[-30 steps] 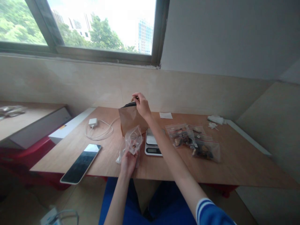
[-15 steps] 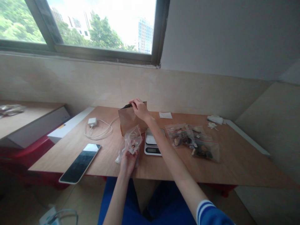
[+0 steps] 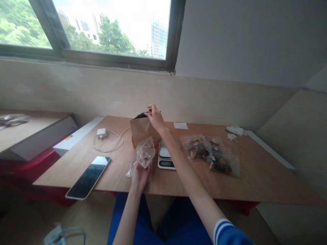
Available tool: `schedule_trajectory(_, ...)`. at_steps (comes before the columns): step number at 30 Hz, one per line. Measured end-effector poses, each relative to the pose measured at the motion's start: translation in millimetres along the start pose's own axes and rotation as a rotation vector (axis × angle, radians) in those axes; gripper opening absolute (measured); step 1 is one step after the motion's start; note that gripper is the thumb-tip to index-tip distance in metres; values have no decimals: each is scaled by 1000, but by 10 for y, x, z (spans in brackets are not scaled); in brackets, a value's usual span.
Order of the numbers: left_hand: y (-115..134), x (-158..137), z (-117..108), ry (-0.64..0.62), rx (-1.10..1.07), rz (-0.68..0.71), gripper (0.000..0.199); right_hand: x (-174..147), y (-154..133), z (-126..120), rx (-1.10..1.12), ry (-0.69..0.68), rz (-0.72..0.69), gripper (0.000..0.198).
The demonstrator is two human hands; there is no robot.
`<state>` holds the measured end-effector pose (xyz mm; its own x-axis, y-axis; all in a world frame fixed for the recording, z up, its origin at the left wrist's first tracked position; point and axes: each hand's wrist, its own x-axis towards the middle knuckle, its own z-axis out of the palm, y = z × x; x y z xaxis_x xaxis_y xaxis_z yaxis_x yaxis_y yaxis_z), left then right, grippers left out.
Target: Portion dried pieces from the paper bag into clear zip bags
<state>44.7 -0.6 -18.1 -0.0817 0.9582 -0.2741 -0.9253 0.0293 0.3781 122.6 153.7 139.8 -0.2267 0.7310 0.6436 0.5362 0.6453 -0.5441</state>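
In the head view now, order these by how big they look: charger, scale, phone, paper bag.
1. Phone and paper bag: too close to rank; the phone lies nearer the camera and the bag is partly covered.
2. Scale, as much as shows; part is hidden.
3. Charger, clearly smallest.

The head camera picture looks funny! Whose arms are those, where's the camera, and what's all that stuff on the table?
There's no robot here: the arms belong to a person wearing the camera on their head, so you look forward and down along them. The left hand holds a clear plastic bag with small bits inside. The right hand is at the open top of a brown paper bag; what it may be pinching is too small to tell. On the wooden table you also see a scale, zip bags, a phone and a white charger.
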Motion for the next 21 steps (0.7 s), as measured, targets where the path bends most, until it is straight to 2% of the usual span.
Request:
schedule_trajectory(3,5,-9,10,7,-1,-7,31,-35,-18,1,-16,-24,-28,11)
schedule_trajectory(6,7,-10,4,1,-2,-4,31,-102,-29,13,-22,-35,-65,21)
schedule_trajectory(9,4,-3,-7,-8,-6,3,32,-217,-81,-6,13,53,-118,22)
schedule_trajectory(11,1,1,-11,-14,-11,0,33,-325,-147,-48,53,117,-108,23)
schedule_trajectory(13,0,4,-13,-21,-14,-6,33,-455,-220,-111,120,109,-58,23)
schedule_trajectory(14,0,5,-15,-23,-15,-9,32,-525,-254,-147,165,65,-25,24)
schedule_trajectory(16,1,9,-20,-23,-15,-9,31,-667,-301,-220,245,-109,48,25)
schedule_trajectory(18,0,20,-31,-18,-20,-10,30,-804,-319,-278,251,-363,123,25)
schedule_trajectory(21,-5,46,-46,17,-45,-21,28,-976,-310,-296,113,-765,187,23)
